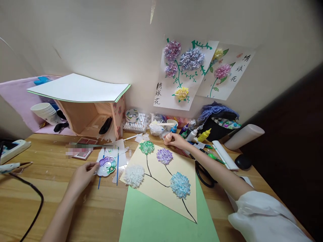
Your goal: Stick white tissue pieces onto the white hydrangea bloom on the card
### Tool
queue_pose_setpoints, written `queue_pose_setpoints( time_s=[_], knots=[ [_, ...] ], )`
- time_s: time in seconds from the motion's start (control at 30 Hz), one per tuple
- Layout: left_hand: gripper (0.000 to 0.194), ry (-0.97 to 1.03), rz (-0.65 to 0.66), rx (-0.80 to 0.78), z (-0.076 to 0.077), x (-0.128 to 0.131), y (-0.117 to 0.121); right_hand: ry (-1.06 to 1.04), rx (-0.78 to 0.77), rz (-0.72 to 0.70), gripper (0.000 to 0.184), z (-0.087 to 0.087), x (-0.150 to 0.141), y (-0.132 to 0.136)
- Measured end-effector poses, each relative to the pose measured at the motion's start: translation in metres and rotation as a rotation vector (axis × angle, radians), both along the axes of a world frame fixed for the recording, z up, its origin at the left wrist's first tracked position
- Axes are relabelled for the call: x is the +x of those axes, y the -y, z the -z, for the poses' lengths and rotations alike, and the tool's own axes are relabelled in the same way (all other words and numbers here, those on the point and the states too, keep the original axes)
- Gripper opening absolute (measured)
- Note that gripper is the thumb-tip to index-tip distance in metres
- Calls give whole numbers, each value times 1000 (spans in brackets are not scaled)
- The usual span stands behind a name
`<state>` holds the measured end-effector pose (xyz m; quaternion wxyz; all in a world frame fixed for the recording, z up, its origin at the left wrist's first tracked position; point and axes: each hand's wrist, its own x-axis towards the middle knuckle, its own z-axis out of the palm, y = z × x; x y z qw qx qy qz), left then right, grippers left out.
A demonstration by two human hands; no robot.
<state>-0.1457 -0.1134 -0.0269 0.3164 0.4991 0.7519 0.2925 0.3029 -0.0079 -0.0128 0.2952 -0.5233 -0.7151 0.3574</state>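
Observation:
My left hand (87,171) pinches the edge of a flower-shaped paint palette (110,170) holding purple and green paint. Two thin blue paintbrushes (117,166) lie by it, one partly under the palette. My right hand (176,140) reaches across to the row of paint bottles, its fingers closed around a small pale pink paint bottle (168,138). Between my hands, a cream sheet (156,195) bears drawn black stems and raised paper flower heads: a green one (146,147), a purple one (164,156), a white one (134,175) and a blue one (180,185).
Green paper (166,225) lies under the cream sheet. Behind stand a yellow paint bottle (204,135), a marker box (136,124) and an open-fronted box (87,116). A glue gun (11,167) with a black cord rests at left. Flower pictures (186,79) hang on the wall.

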Motion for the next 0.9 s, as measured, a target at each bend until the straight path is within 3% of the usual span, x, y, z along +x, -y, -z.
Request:
queue_pose_setpoints(
  time_s=[0.43,0.67,0.9],
  knots=[
    [46,11,-6,-32,0,1,2,58,89,235,37,6,-12,14],
    [43,29,-11,-23,-1,2,3,78,104,262,33,11,-15,12],
    [42,124,-34,0,2,1,2,197,120,285,28,3,-19,15]
  ],
)
